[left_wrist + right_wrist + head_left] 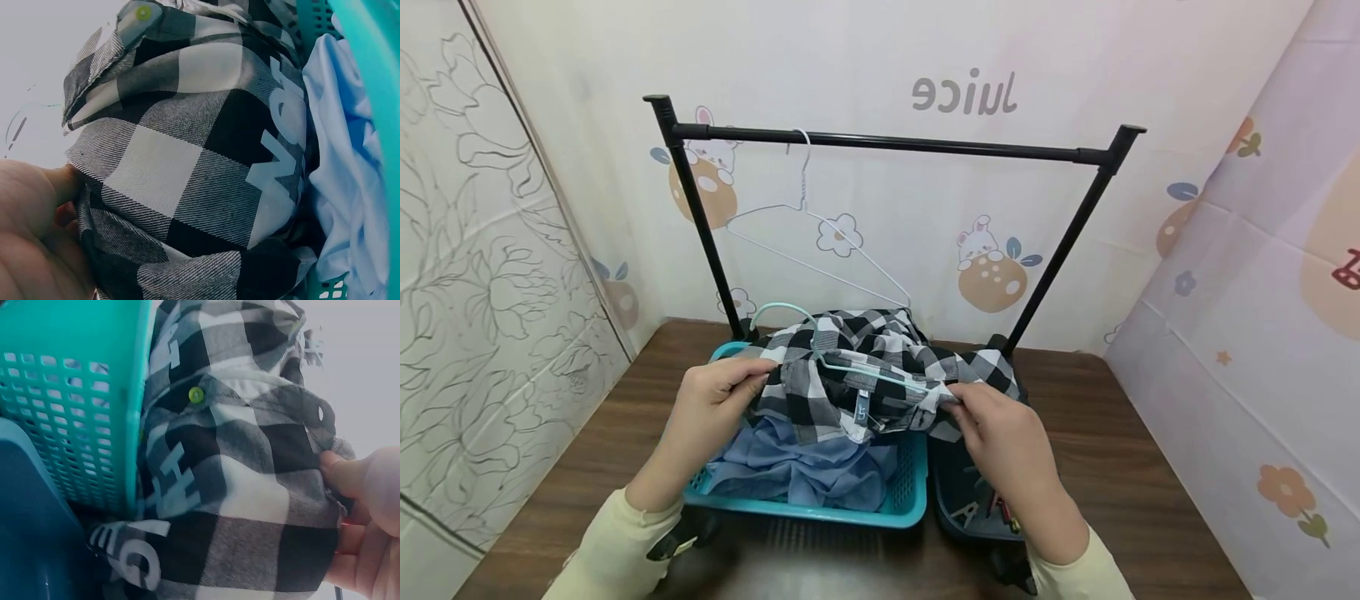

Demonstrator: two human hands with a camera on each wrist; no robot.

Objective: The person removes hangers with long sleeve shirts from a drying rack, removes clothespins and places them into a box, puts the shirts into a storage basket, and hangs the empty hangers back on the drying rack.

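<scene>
A black, grey and white checked shirt (842, 333) with white printed letters is draped over the back of a turquoise basket (805, 510). My left hand (718, 412) pinches its left side between thumb and fingers; in the left wrist view the thumb (62, 182) presses on the cloth. The right hand (1007, 437) grips the shirt's right side, and the right wrist view shows the fingers (353, 544) partly behind the fabric. A mint-green hanger (868, 372) lies at the shirt's neck, hook up to the left. Its left end is hidden by cloth.
Blue cloth (805, 467) lies in the basket. A dark bin (958, 521) with small items stands to its right. Behind rises a black rack (880, 143), with a white wire hanger (850, 242) on its bar. All this stands on a brown wooden table (1120, 467).
</scene>
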